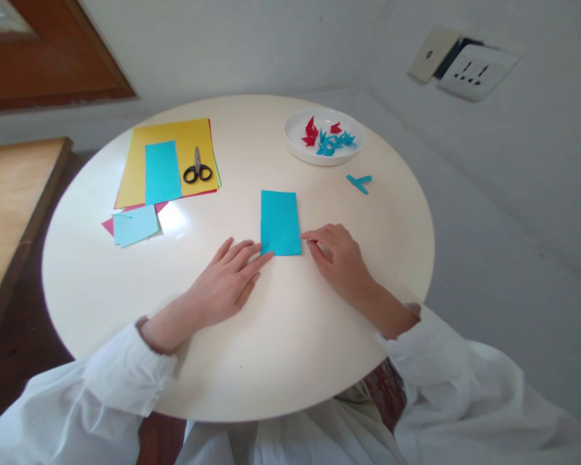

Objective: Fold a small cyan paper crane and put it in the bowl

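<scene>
A blue rectangular sheet of paper (281, 223) lies flat on the white round table, its long side pointing away from me. My left hand (230, 274) rests palm down with fingers spread, the index fingertip on the paper's lower left corner. Beside the right edge is my right hand (341, 261), its fingers loosely bent and a fingertip at the paper's edge. A gap shows between its thumb and index finger, with nothing held in it.
A white dish (297, 152) of small red and blue folded paper pieces stands at the back right. Blue paper strips (359, 183) lie before it. Scissors (197, 169) and a blue sheet (162, 171) rest on yellow paper (193, 132). Pale blue pieces (135, 226) lie nearer.
</scene>
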Tool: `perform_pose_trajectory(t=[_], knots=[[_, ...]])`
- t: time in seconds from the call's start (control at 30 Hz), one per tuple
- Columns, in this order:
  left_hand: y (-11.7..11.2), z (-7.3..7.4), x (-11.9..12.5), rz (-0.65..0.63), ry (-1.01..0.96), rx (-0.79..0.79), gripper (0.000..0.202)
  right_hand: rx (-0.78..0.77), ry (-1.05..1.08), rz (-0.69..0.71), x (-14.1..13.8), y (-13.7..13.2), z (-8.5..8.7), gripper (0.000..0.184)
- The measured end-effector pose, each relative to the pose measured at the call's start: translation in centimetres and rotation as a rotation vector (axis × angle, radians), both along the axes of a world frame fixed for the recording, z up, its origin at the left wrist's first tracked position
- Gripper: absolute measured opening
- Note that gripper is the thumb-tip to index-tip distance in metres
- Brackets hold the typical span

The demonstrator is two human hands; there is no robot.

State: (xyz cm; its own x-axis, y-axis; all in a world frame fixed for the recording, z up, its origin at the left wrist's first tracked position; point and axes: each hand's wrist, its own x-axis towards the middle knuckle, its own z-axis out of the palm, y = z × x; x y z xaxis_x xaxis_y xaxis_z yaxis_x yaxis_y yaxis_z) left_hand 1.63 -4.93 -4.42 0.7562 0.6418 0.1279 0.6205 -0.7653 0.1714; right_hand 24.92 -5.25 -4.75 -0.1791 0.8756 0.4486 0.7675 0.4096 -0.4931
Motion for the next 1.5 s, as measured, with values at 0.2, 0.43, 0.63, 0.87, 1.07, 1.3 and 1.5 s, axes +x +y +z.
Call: perform_pose_trajectory(t=[0.2, 0.43, 0.63, 0.87, 1.07, 1.3, 1.5], knots=[[0.02, -0.06, -0.04, -0.008, 0.013, 0.017, 0.047, 0.059, -0.193, 0.103, 0.23, -0.93, -0.45, 0.025], [0.0, -0.06, 0.0, 0.001, -0.004, 0.014, 0.046, 0.044, -0.265, 0.119, 0.17, -0.85, -0.5, 0.026], [-0.02, -0.14, 0.29, 0.023, 0.03, 0.042, 0.045, 0.055, -0.335, 0.125, 0.19, -0.96, -0.49, 0.027], [-0.03, -0.3, 0.38, 0.034, 0.037, 0.061, 0.046, 0.053, -0.397, 0.12, 0.23, -1.15, -0.48, 0.028], [0.0, -0.35, 0.4, 0.034, 0.025, 0.067, 0.045, 0.084, -0.384, 0.124, -0.02, -1.26, -0.26, 0.031], [-0.06, -0.18, 0.5, 0.047, 0.032, 0.054, 0.045, 0.077, -0.42, 0.177, -0.27, -1.13, -0.28, 0.031], [0.01, -0.24, 0.47, 0.035, 0.03, 0.056, 0.045, 0.091, -0.46, 0.173, -0.32, -1.08, -0.16, 0.031]])
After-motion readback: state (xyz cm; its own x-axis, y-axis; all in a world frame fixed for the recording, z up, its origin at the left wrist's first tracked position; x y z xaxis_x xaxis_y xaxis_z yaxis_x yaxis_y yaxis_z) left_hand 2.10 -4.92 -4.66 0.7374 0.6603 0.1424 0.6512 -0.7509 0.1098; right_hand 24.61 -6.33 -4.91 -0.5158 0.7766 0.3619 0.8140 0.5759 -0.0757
